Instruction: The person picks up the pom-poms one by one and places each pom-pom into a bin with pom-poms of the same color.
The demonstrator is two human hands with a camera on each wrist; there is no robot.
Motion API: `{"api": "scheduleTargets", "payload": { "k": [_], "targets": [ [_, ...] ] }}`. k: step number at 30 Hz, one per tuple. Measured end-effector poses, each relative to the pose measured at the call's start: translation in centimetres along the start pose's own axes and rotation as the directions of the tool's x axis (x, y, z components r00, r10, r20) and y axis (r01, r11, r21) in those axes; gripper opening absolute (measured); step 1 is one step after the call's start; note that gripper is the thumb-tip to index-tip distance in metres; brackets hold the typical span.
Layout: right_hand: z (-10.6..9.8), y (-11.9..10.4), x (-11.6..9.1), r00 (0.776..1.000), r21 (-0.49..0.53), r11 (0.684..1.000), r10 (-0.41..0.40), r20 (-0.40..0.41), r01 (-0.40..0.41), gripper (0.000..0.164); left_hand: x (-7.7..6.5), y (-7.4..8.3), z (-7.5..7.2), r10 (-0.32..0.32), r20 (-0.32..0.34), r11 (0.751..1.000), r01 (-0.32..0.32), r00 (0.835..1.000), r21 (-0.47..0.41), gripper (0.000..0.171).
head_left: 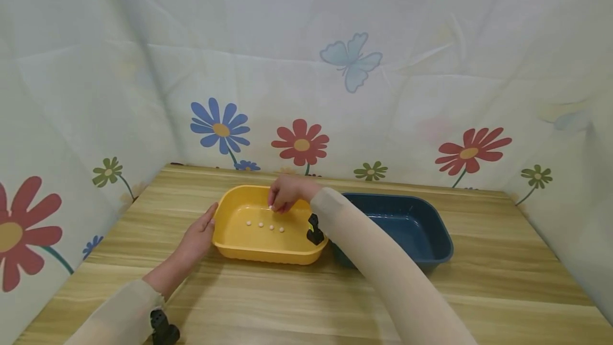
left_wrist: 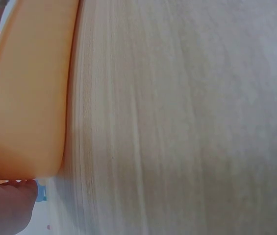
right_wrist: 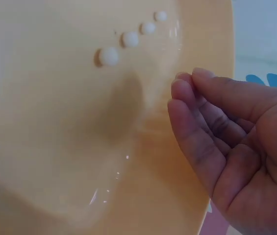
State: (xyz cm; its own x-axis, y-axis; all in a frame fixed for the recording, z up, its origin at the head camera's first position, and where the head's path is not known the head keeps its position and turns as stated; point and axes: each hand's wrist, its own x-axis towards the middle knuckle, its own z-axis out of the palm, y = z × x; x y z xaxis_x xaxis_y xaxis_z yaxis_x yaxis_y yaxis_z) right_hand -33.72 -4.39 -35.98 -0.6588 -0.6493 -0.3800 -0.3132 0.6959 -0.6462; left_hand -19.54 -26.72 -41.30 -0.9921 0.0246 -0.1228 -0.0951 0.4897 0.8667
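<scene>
In the head view a yellow plastic basin [head_left: 273, 253] stands on the wooden table. Several small white balls [head_left: 271, 227] lie in a row on its floor. My left hand [head_left: 197, 236] holds the basin's left rim, and the left wrist view shows its fingers [left_wrist: 23, 188] against the outer wall. Over the far part of the basin, my right hand [head_left: 287, 193] pinches another small white ball [head_left: 271, 207] between thumb and fingertips. In the right wrist view the bunched fingertips hide that ball, and the row shows beyond them.
Right beside the yellow basin is a dark blue basin [head_left: 404, 233], partly covered by my right sleeve [head_left: 378, 260]. A white cloth [head_left: 268, 68] printed with flowers and a butterfly rises behind the table [head_left: 268, 302] and along its sides. Each wrist carries a black device [head_left: 314, 230].
</scene>
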Motion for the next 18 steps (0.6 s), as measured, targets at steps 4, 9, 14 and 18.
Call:
{"api": "scheduleTargets", "payload": {
  "k": [4,9,14,18],
  "targets": [
    [0.5,-0.3,0.1,1.0,-0.012,1.0,0.019,-0.022,-0.019,0.005,0.0,0.0,0.0,0.005,-0.006,1.0,-0.005,1.0,0.007,0.055],
    [1.3,-0.5,0.2,0.999,-0.052,0.998,0.021,-0.028,-0.022,0.005,-0.1,0.1,0.0,0.007,-0.009,1.0,-0.007,1.0,0.008,0.055],
    [2.0,-0.3,0.7,0.998,-0.125,0.991,0.032,-0.046,-0.038,0.008,0.0,0.1,0.0,0.005,-0.018,1.0,-0.005,1.0,0.014,0.055],
    [2.2,0.1,1.5,0.999,-0.163,0.986,0.029,-0.014,-0.031,0.01,0.0,0.1,0.0,-0.001,-0.025,1.0,0.001,1.0,0.014,0.054]
  ]
}}
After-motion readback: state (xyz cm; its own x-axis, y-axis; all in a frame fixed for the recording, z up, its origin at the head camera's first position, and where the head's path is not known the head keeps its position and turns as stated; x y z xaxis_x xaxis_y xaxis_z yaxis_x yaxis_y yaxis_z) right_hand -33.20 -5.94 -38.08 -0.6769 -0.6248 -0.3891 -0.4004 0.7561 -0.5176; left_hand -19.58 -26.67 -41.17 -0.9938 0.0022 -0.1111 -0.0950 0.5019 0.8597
